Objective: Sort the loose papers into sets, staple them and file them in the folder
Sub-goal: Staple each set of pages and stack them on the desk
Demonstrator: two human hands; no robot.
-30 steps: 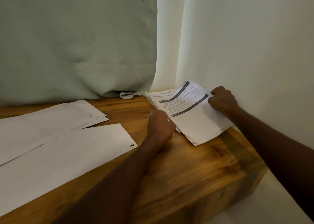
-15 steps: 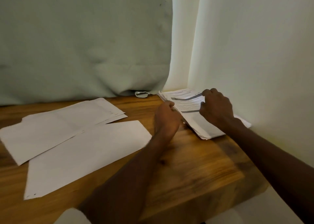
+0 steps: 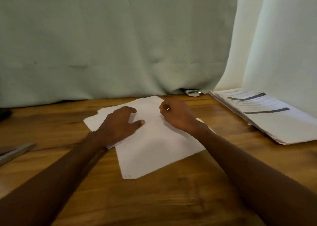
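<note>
White blank sheets (image 3: pixel 154 140) now under both hands, which left printed stack (image 3: pixel 267 112) at right: left hand (image 3: pixel 120 124) spread flat, right hand (image 3: pixel 176 114) pinching a tiny pin-like sliver. Sorting ongoing; no folder seen.

Two overlapping sheets (image 3: pixel 154 145) lie mid-tabletop (image 3: pixel 154 200), the nearer one partly over the farther. The left hand (image 3: pixel 120 124) rests on their left part; the right hand (image 3: pixel 176 116) is over their far right edge. A stack of papers (image 3: pixel 267 116) lies at the right, against the curtain (image 3: pixel 281 45). A metal tool (image 3: pixel 15 152) lies at the left edge
</note>
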